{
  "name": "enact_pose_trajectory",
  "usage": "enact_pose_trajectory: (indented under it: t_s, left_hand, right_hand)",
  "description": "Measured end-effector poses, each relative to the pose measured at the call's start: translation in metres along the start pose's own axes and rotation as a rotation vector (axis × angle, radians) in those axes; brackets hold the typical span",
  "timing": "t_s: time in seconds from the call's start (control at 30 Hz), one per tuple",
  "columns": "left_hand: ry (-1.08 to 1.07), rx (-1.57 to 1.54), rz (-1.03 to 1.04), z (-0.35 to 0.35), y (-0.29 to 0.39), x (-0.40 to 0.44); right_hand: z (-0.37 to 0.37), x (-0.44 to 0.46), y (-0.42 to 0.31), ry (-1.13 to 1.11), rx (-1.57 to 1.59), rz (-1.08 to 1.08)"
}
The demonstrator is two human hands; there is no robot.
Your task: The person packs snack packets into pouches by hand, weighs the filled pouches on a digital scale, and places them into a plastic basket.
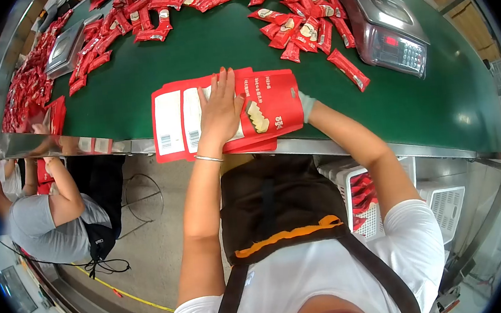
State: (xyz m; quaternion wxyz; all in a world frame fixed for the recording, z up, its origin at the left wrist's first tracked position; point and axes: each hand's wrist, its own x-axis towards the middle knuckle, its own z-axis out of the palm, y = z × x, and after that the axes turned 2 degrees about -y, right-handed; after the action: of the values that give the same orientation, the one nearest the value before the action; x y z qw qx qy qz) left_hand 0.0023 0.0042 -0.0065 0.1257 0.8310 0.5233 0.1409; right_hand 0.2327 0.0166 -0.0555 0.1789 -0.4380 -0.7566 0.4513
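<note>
At the near edge of the worktop (205,47), flat, seemingly unfilled red pouches (283,88) lie fanned under the flattened left hand (222,114), the right hand (307,105) mostly hidden behind them, its grip untellable, with many packets (305,29) loose beyond.

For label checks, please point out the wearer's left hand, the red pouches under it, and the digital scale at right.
Left hand (220,112), head view: back of the hand.
Red pouches (269,107), head view: printed face of one pouch.
Digital scale (380,13), head view: metal platform.
</note>
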Motion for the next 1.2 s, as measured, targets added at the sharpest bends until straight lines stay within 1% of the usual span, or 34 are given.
enact_pose_trajectory:
  t_s: [0.07, 0.1, 0.13, 0.17, 0.23, 0.33, 0.37, 0.4, 0.43, 0.47, 0.5, 0.57, 0.6, 0.63, 0.7, 0.77, 0.8, 0.83, 0.87, 0.9, 0.93, 0.97, 1.0, 1.03, 1.1, 1.2]
  left_hand:
    - [0.019, 0.005, 0.011, 0.000, 0.000, 0.000]
    - [0.066, 0.093, -0.006, 0.000, 0.001, -0.002]
    - [0.117, 0.175, -0.015, 0.000, 0.005, -0.001]
    - [0.118, 0.173, 0.003, -0.001, 0.007, -0.001]
    - [0.048, 0.209, 0.012, -0.005, 0.007, -0.003]
    - [0.026, 0.151, 0.007, -0.005, 0.006, -0.002]
    - [0.012, 0.122, -0.011, -0.005, 0.007, -0.001]
    - [0.019, 0.113, -0.021, -0.005, 0.006, 0.001]
    - [0.029, 0.123, -0.008, -0.005, 0.005, 0.001]
    - [0.039, 0.132, 0.006, -0.004, 0.005, -0.002]
    - [0.036, 0.134, 0.010, -0.003, 0.005, -0.004]
    - [0.013, 0.140, -0.012, -0.005, 0.005, 0.001]
    - [0.014, 0.141, -0.017, -0.005, 0.004, 0.003]
    - [0.035, 0.128, 0.002, -0.004, 0.004, 0.001]
    - [0.061, 0.121, 0.013, -0.002, 0.002, -0.003]
    - [0.044, 0.102, 0.018, -0.004, 0.002, -0.001]
    - [0.045, 0.092, 0.023, -0.003, 0.001, -0.002]
    - [0.065, 0.092, 0.025, -0.004, 0.003, -0.005]
    - [0.053, 0.152, 0.041, -0.006, 0.007, -0.007]
    - [0.050, 0.215, 0.054, -0.008, 0.009, -0.003]
    - [0.087, 0.220, 0.055, -0.012, 0.010, 0.002]
    - [0.027, 0.232, 0.066, -0.015, 0.010, 0.002]
    - [-0.040, 0.241, 0.069, -0.016, 0.009, 0.001]
    - [-0.038, 0.239, 0.050, -0.016, 0.007, 0.001]
    - [-0.039, 0.093, 0.098, -0.013, 0.003, 0.002]
    - [-0.010, 0.067, 0.122, -0.020, 0.006, -0.001]
  right_hand:
    - [0.011, 0.027, 0.014, -0.248, 0.646, 0.015]
    - [0.010, 0.028, 0.010, -0.362, 0.972, 0.021]
    - [0.005, 0.022, 0.009, -0.344, 0.970, 0.019]
    - [0.000, 0.012, 0.007, -0.207, 0.873, 0.018]
    - [-0.010, -0.019, -0.021, 0.064, 0.672, 0.034]
    - [-0.024, -0.051, -0.048, 0.417, 0.334, 0.060]
    - [-0.039, -0.073, -0.015, 0.702, -0.283, -0.104]
    - [-0.059, -0.092, 0.000, 0.865, -0.670, 0.035]
    - [-0.073, -0.111, -0.001, 0.960, -0.925, 0.263]
    - [-0.087, -0.124, 0.008, 0.830, -0.938, 0.552]
    - [-0.098, -0.127, 0.010, 0.767, -0.925, 0.595]
    - [-0.096, -0.141, 0.010, 0.703, -0.773, 0.512]
    - [-0.089, -0.135, -0.014, 0.684, -0.557, 0.402]
    - [-0.076, -0.132, -0.034, 0.640, -0.325, 0.410]
    - [-0.065, -0.124, -0.066, 0.287, -0.121, 0.456]
    - [-0.052, -0.103, -0.069, 0.192, 0.079, 0.310]
    - [-0.049, -0.085, -0.070, 0.123, 0.149, 0.362]
    - [-0.046, -0.065, -0.071, 0.093, 0.267, 0.360]
    - [-0.027, -0.040, -0.035, 0.191, 0.329, -0.001]
    - [-0.023, -0.021, -0.012, 0.071, 0.383, -0.129]
    - [-0.009, -0.011, 0.005, 0.020, 0.545, -0.137]
    - [-0.003, -0.007, 0.009, -0.078, 0.698, -0.114]
    - [-0.001, -0.007, 0.006, -0.130, 0.664, -0.062]
    - [0.001, -0.010, 0.003, -0.158, 0.640, -0.029]
    - [0.000, -0.006, 0.000, -0.187, 0.625, -0.017]
    - [0.005, 0.012, 0.002, -0.213, 0.612, -0.029]
